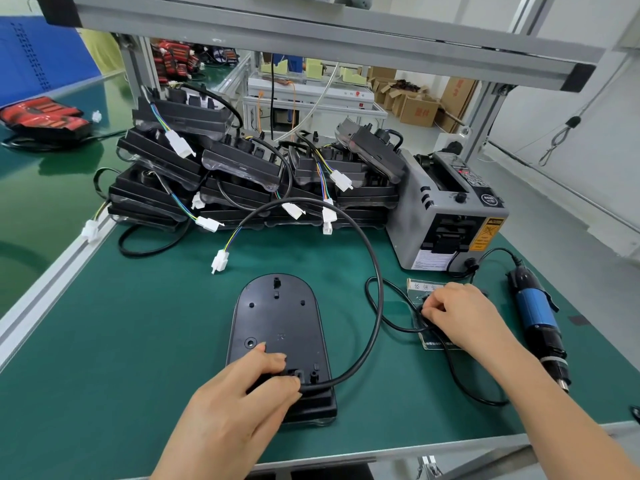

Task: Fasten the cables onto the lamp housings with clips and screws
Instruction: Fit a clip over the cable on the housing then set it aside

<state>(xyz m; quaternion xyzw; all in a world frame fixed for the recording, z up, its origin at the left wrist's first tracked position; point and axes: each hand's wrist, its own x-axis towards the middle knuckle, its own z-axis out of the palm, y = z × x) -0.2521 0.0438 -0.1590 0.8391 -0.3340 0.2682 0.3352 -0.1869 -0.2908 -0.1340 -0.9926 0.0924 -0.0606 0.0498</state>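
the green matte worktop has open room left of the black oval plastic lamp housing, which lies flat near the front aluminium edge rail. the left hand curls its fingers onto the housing's near end, gripping it where the glossy black round cable leaves. the cable arcs wide to a white plastic connector. the right hand bunches its fingers narrow over small black pieces on a clear plastic bag; whether they hold one cannot be told. a blue-and-black cylindrical screwdriver lies just beside it. a pile of black housings and a grey boxy tape dispenser close the back.
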